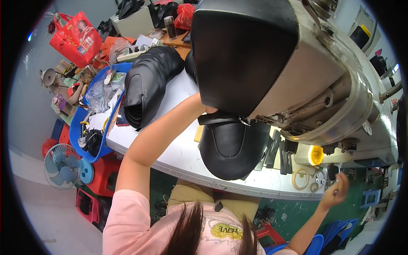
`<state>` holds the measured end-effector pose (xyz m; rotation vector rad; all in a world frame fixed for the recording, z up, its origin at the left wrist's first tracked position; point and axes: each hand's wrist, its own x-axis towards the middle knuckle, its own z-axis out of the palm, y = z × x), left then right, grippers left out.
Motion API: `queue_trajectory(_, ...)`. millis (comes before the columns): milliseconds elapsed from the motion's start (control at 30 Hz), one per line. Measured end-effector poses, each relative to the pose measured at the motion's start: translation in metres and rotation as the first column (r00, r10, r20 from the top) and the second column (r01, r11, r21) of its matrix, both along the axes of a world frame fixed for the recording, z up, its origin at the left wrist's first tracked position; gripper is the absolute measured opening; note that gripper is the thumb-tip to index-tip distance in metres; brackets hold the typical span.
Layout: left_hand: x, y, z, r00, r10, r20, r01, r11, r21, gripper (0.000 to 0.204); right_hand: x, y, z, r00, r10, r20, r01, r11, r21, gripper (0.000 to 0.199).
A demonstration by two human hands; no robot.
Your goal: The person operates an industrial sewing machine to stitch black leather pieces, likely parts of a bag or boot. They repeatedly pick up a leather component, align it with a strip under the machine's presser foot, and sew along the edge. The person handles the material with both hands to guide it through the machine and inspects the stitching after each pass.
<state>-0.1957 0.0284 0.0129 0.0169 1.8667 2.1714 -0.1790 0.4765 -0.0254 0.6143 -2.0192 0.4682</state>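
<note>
Left hand (209,109), grip hidden behind sewing machine (310,76), probably steadies the black leather-look panel (223,157) below its head; right hand (337,190), near-right of it, half-curled, contents unclear.

The U-seamed black piece (225,146) appeared leather-like, smooth and softly glossy; the stacked black pieces (148,78) showed a similar sheen over creased surfaces. The machine cover (244,55) was satin black; the tabletop (180,104) was smooth white; the basket (75,129) was blue plastic.
</note>
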Motion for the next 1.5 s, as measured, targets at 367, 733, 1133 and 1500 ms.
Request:
queue_trajectory(367, 0.008, 0.003, -0.005, 0.998, -0.058, -0.022, 0.058, 0.998, -0.009, 0.027, 0.013, -0.029, -0.007, 0.995, -0.026, 0.094, 0.025, 1.000, 0.016, 0.023)
queue_trajectory(733, 0.020, 0.011, 0.001, 0.993, -0.094, -0.071, 0.074, 0.968, -0.241, 0.021, -0.107, 0.182, 0.095, 0.906, -0.421, 0.044, 0.393, 0.800, -0.453, 0.039)
queue_trajectory(1133, 0.012, 0.002, -0.012, 0.988, -0.138, -0.066, 0.118, 0.964, -0.236, 0.024, -0.156, 0.283, 0.112, 0.877, -0.469, 0.106, 0.458, 0.745, -0.485, 0.048)
queue_trajectory(1500, 0.022, 0.011, -0.025, 0.991, 0.135, 0.022, -0.137, 0.985, 0.107, 0.032, -0.004, -0.006, 0.024, 0.998, -0.046, 0.043, 0.062, 0.830, -0.555, 0.020)
